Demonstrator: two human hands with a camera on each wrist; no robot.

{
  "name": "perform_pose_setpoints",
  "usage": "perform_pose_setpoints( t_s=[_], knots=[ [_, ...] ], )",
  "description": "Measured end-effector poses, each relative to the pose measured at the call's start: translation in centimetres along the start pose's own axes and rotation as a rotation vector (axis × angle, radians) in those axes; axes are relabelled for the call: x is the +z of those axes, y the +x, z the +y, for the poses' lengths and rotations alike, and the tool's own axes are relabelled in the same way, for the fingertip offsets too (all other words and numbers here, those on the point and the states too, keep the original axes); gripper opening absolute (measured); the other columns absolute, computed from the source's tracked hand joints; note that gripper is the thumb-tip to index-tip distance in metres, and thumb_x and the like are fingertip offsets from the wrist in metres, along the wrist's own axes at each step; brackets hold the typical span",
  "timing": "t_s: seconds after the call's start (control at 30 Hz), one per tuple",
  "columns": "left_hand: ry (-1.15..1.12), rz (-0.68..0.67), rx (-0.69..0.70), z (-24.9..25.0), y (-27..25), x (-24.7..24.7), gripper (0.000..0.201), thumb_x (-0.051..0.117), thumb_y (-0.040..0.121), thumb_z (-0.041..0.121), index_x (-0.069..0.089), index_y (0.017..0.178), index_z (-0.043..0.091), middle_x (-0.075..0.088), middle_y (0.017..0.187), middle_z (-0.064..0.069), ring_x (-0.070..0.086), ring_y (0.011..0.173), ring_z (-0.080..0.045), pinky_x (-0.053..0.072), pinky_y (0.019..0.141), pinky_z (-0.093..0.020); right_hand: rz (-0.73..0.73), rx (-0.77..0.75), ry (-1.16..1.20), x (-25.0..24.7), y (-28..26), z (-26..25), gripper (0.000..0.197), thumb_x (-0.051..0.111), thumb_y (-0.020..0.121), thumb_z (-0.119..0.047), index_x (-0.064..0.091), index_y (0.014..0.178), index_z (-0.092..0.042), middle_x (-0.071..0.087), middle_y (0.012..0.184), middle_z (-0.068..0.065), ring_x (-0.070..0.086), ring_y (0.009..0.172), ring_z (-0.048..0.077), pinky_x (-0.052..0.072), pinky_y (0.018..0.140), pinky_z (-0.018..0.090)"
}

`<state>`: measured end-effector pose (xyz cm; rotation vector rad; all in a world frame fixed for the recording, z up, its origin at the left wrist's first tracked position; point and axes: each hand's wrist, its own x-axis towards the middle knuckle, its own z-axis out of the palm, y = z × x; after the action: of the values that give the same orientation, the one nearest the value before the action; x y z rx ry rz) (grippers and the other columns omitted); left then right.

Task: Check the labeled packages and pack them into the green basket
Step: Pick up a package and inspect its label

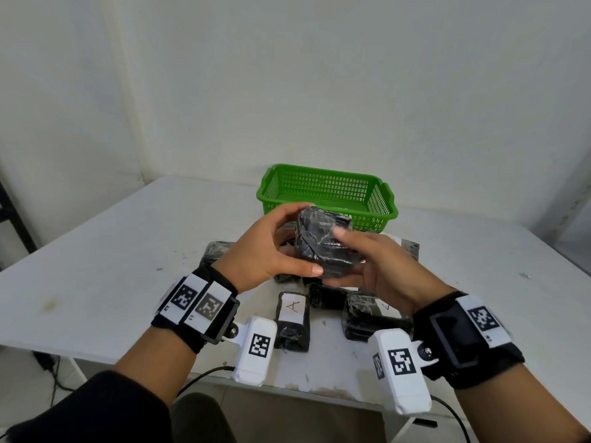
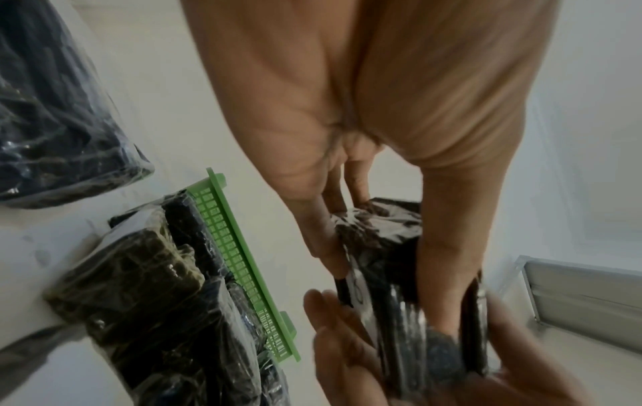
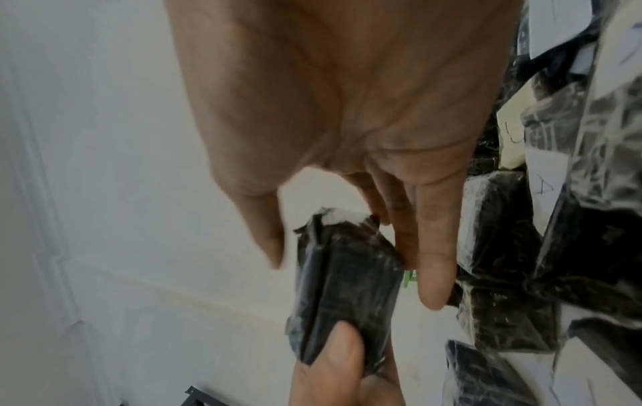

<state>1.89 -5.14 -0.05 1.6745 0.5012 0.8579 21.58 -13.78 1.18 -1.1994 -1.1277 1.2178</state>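
Our left hand (image 1: 265, 251) and right hand (image 1: 380, 270) both clamp one black wrapped package (image 1: 323, 241), fingers curled round it, raised above the other packages (image 1: 292, 318) on the table (image 1: 112, 251), just before the green basket (image 1: 326, 190).

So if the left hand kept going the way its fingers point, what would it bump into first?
The left hand already grips the black package; past that, probably the right hand holding its other side, though depth is unclear.
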Motion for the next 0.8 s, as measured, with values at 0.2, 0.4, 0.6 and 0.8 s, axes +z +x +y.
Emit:
perform_pose_setpoints(
  t_s=[0.2,0.4,0.6,0.8],
  knots=[
    [-0.058,-0.010,-0.083,-0.1,0.1,0.4,0.102,0.092,0.057,0.040,0.042,0.145,0.026,0.059,0.136,-0.001,0.061,0.122,-0.016,0.050,0.102,-0.040,0.100,-0.018,-0.025,0.2,0.4,0.9,0.057,0.081,0.076,-0.017,0.061,0.126,0.002,0.078,0.113,0.015,0.077,0.100,0.034,0.060,0.089,0.056],
    [0.102,0.169,-0.030,0.1,0.5,0.6,0.046,0.081,0.078,0.010,0.066,0.121,0.017,0.074,0.111,-0.001,0.070,0.104,-0.014,0.054,0.098,-0.042,0.121,-0.074,-0.127,0.2,0.3,1.1,0.037,0.079,0.084,-0.001,0.068,0.119,-0.005,0.079,0.110,0.011,0.078,0.099,0.026,0.065,0.075,0.034],
    [0.090,0.161,0.159,0.7,0.0,0.5,0.049,0.075,0.072,-0.015,0.067,0.114,0.007,0.073,0.110,-0.008,0.070,0.103,-0.020,0.055,0.092,-0.031,0.017,0.002,-0.091,0.2,0.0,0.2,0.055,0.081,0.082,-0.047,0.070,0.126,-0.015,0.077,0.118,0.008,0.074,0.111,0.029,0.056,0.101,0.043],
    [0.100,0.063,0.229,1.2,-0.5,0.7,0.055,0.078,0.074,-0.008,0.058,0.124,0.007,0.067,0.122,-0.003,0.064,0.115,-0.018,0.053,0.095,-0.032,0.031,-0.065,0.002,0.3,0.0,-0.1,0.046,0.073,0.083,-0.038,0.075,0.117,-0.007,0.075,0.121,0.017,0.069,0.118,0.035,0.053,0.106,0.045]
  ],
)
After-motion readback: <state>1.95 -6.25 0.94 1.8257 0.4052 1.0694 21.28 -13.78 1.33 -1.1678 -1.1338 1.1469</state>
